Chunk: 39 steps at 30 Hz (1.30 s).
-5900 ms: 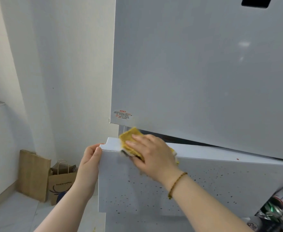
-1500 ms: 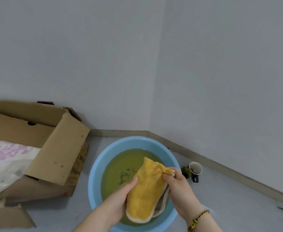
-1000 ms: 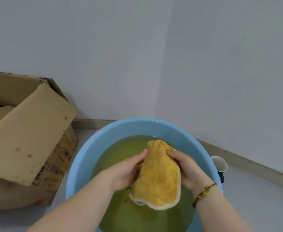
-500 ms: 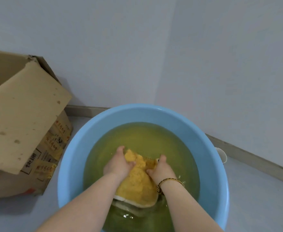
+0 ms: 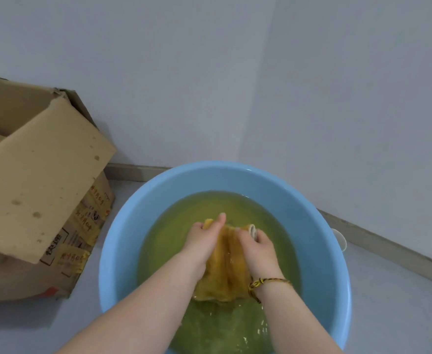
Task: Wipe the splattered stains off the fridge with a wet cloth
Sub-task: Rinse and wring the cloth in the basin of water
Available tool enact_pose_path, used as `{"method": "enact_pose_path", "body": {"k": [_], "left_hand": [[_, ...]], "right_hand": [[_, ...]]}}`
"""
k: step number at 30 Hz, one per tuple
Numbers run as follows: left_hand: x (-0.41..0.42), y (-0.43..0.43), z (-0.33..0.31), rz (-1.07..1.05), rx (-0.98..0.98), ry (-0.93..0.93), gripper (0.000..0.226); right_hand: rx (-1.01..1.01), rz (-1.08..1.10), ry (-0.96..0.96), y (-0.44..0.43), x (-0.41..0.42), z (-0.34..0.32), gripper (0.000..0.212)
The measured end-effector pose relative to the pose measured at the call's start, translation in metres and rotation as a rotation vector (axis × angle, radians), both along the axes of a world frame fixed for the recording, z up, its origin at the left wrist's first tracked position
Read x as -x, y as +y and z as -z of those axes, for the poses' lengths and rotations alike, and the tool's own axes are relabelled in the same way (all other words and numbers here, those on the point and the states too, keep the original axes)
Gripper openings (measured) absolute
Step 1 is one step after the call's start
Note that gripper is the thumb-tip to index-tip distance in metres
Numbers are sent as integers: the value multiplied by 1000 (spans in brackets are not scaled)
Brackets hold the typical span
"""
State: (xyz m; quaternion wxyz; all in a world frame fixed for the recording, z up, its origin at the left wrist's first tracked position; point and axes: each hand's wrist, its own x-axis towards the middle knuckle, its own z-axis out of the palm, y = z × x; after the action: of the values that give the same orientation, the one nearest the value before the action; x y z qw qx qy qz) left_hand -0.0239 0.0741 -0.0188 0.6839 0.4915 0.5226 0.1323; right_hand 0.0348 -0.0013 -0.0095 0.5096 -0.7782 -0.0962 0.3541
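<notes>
Yellow cloth (image 5: 225, 269) is bunched in the grip of left hand (image 5: 201, 242) and right hand (image 5: 258, 249) inside the blue basin (image 5: 312, 226).

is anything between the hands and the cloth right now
Nothing visible: the left hand and right hand both grip the yellow cloth directly, over the blue basin. The fridge is out of view.

Cardboard box (image 5: 38, 175) close left of basin (image 5: 123, 238), walls (image 5: 184, 72) behind, perhaps a cup (image 5: 339, 240) right
</notes>
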Motion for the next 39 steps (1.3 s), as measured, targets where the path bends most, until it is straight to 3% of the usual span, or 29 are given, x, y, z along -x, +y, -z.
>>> {"method": "enact_pose_path", "body": {"k": [3,6,9,14,18,21,25,28,32,34,37,39], "left_hand": [[-7,-15,-16,0,-126,-54,42],[-8,-30,-26,37,-263,-77,36],[-3,-25,-22,-16,-364,-47,46],[2,-30,-27,-98,-133,-119,41],[4,-28,-22,-55,-54,-123,52],[12,-7,-9,13,10,-50,61],[25,6,12,140,7,95,35],[28,9,23,247,-167,324,27],[30,8,30,274,-110,380,44],[29,7,29,182,4,244,36],[26,4,20,42,113,51,21],[23,3,12,-6,89,-26,29]], "right_hand": [[-75,33,-176,3,19,-8,37],[-28,105,-223,9,11,-10,40],[-41,55,-278,8,23,-12,41],[-57,-28,-341,6,19,-7,41],[132,-91,-288,5,-16,0,38],[219,-159,-202,-5,-28,4,21],[410,-355,-143,-11,-24,23,36],[612,-474,-271,-10,-17,32,12],[714,-497,-304,-8,-15,33,33],[629,-397,-220,-8,-15,30,31],[245,-93,53,-11,-12,17,19],[18,11,117,-13,-6,2,9]]}}
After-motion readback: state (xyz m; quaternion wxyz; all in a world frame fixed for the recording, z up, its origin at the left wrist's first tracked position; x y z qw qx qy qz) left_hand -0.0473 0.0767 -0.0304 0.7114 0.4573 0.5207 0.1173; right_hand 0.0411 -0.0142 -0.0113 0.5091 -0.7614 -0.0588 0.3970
